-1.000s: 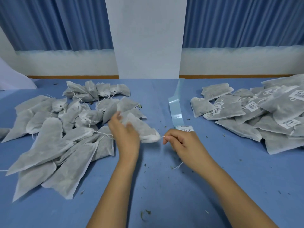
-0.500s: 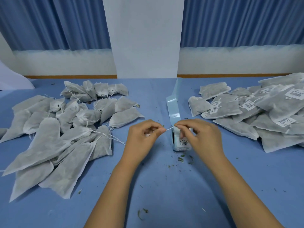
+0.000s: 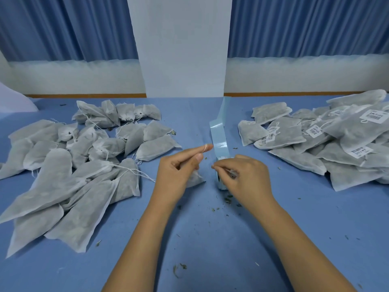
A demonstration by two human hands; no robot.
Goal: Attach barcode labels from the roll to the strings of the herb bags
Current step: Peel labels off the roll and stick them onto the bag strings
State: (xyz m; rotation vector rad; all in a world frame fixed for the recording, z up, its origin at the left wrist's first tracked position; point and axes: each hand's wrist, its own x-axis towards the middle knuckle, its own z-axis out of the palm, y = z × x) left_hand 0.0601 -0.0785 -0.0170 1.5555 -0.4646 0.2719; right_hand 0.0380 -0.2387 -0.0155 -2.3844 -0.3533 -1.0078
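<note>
A blue-covered table (image 3: 210, 239), flecked with herb crumbs (image 3: 179, 267), is backed by blue curtains (image 3: 63, 28) and a white pillar (image 3: 181, 49). Unlabelled herb bags (image 3: 63, 165) are heaped at the left, labelled bags (image 3: 336, 148) at the right. At the centre, a string (image 3: 207, 147) is wound round the outstretched forefinger of the left hand (image 3: 179, 171), its other fingers curled, with one bag (image 3: 196, 179) tucked beneath. The label roll (image 3: 220, 185), its backing strip (image 3: 220, 140) trailing away, is gripped by the curled fingers of the right hand (image 3: 244, 178).

Packing and labelling workroom. Blue-covered tabletop (image 3: 210, 239): heap of unlabelled herb bags (image 3: 63, 175) toward left edge, heap of barcode-tagged bags (image 3: 347, 148) toward right edge, label liner strip (image 3: 220, 140) at centre. Blue curtains (image 3: 63, 28) and white pillar (image 3: 181, 49) beyond far edge.
</note>
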